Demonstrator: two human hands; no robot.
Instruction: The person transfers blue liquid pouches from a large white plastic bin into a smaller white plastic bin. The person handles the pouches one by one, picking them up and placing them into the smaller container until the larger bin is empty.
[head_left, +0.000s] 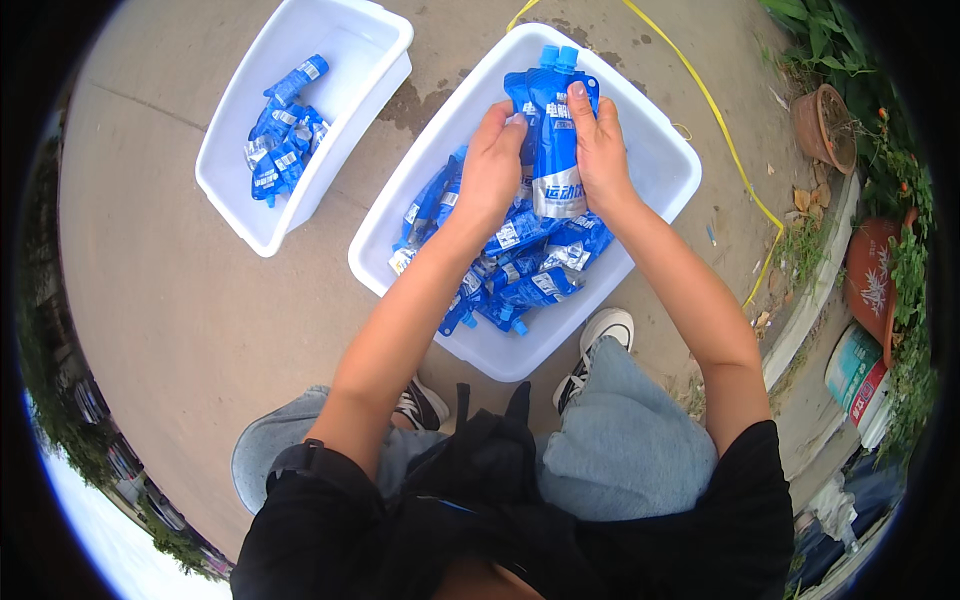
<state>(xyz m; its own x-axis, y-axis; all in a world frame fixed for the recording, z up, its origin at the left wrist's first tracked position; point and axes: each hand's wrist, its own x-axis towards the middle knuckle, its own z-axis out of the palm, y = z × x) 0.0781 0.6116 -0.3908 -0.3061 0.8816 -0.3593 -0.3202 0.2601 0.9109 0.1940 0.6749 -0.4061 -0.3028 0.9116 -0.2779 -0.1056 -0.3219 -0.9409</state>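
Observation:
Two blue-and-silver spouted drink pouches are held upright side by side above a white plastic tub (675, 169). My right hand (602, 150) grips the front pouch (555, 150), its thumb lying on the printed face. Around the rear pouch (520, 88), partly covered by the front one, my left hand (495, 161) is closed. Both light-blue caps are on and point away from me. Beneath my hands, several similar pouches (536, 289) lie in a loose heap in the tub. My forearms hide part of that heap.
A second white tub (225, 169) stands to the left, with several blue pouches (283, 150) piled in it. A yellow strap or hose (712, 105) runs along the concrete ground at right. Terracotta pots (817, 127), plants and a paint bucket (855, 375) line the kerb.

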